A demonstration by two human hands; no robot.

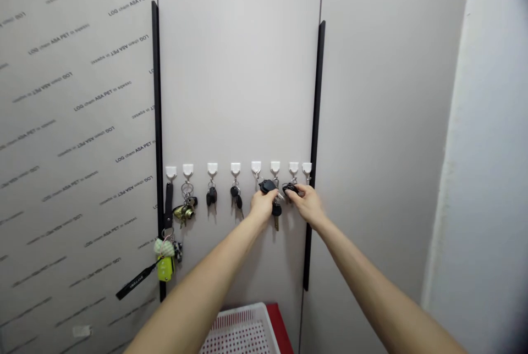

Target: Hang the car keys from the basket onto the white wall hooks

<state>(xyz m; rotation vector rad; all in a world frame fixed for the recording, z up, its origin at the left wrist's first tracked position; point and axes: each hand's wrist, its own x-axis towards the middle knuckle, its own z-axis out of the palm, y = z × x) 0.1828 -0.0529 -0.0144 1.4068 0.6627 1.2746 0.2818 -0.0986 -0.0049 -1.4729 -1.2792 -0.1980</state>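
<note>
- I am watching a black key fob (267, 186) being held up just under the white hooks; it is lying tilted, its long axis running nearly sideways, right at the tips of my left hand (262, 205);
- I am reading the left fingers (271, 194) as closed on that fob, pinching it from below, though the fob hides part of the grip;
- I am seeing a second dark fob (290, 188) sitting against the right fingers (297, 192) of my right hand (308, 205); it is lying roughly level, and those fingers are closing on it, with the exact contact hidden;
- I am noting a black-headed key (276, 215) hanging upright between the two hands, its brass blade pointing down; it is just beside the left hand, which is the nearer one;
- The hands are nearly touching each other, reaching up to a row of eight white adhesive hooks (256, 167);
- Further left, I am seeing two small black key sets (212, 195) hanging apart, then a brass-coloured key bunch (185, 211), and a yellow-green fob (165, 267) with a black lanyard (136, 282);
- The hooks are mounted on a pale grey panel (239, 68) between black vertical strips (155, 123);
- Low in view, a white plastic basket (237, 332) is sitting against a red surface (280, 321).
</note>
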